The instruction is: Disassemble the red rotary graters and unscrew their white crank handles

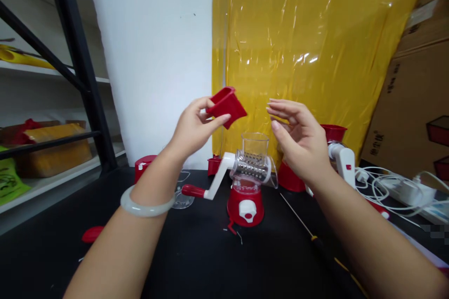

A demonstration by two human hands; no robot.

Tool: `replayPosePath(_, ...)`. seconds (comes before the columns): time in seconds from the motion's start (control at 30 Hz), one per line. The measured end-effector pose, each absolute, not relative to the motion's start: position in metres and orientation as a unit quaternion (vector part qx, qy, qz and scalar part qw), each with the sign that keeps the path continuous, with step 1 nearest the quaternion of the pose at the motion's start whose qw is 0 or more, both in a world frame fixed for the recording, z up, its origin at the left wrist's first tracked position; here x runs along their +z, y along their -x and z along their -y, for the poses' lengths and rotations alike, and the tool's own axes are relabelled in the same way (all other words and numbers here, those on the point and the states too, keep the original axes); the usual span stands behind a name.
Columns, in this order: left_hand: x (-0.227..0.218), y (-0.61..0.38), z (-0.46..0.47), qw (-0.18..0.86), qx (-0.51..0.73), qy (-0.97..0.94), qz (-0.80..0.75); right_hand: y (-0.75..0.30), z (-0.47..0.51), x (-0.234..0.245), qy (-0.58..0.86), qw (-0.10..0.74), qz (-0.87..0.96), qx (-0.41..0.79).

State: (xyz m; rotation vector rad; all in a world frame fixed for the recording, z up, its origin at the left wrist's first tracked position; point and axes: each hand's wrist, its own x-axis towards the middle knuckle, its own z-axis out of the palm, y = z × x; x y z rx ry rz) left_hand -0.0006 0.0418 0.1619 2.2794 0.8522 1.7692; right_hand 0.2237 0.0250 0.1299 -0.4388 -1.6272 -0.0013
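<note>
My left hand (198,126) grips a small red plastic hopper piece (227,107), hollow and tilted, between thumb and fingers. It is raised above the table, up and left of a rotary drum grater (245,205). My right hand (298,135) hovers in the air to the right, fingers apart with nothing in them. The grater stands upright, with a red base, a metal drum in a clear housing, a clear feed chute (255,142) on top and a white crank with a red handle (193,191) pointing left.
A second red and white grater (342,154) stands behind my right arm. A long screwdriver (315,238) lies at the right. White cables (379,187) and a power strip sit farther right. Small red and metal scraps (232,227) lie before the grater. Shelving (75,74) stands left.
</note>
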Motion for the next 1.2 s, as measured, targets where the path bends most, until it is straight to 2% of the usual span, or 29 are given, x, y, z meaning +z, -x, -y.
replayPosePath(0.1,0.161,0.032,-0.058,0.021,0.545,-0.728,-0.416,-0.233,-0.04,0.129,0.219,0.655,0.723,-0.003)
replayPosePath(0.2,0.151,0.054,-0.076,0.006,0.381,-0.715,-0.586,-0.239,-0.055,0.125,0.257,0.628,0.735,0.012)
replayPosePath(0.27,0.141,0.059,-0.087,0.014,0.243,-0.737,-0.63,-0.239,-0.061,0.122,0.283,0.601,0.747,0.023)
replayPosePath(0.37,0.123,0.055,-0.1,0.069,0.114,-0.761,-0.634,-0.237,-0.064,0.118,0.31,0.554,0.772,0.041)
replayPosePath(0.47,0.106,0.047,-0.109,0.161,0.057,-0.739,-0.652,-0.235,-0.064,0.115,0.321,0.53,0.783,0.049)
replayPosePath(0.63,0.084,0.044,-0.123,0.238,0.005,-0.727,-0.645,-0.234,-0.063,0.114,0.322,0.528,0.784,0.054)
replayPosePath(1.2,0.068,0.052,-0.134,0.243,0.048,-0.739,-0.626,-0.232,-0.062,0.114,0.303,0.537,0.787,0.021)
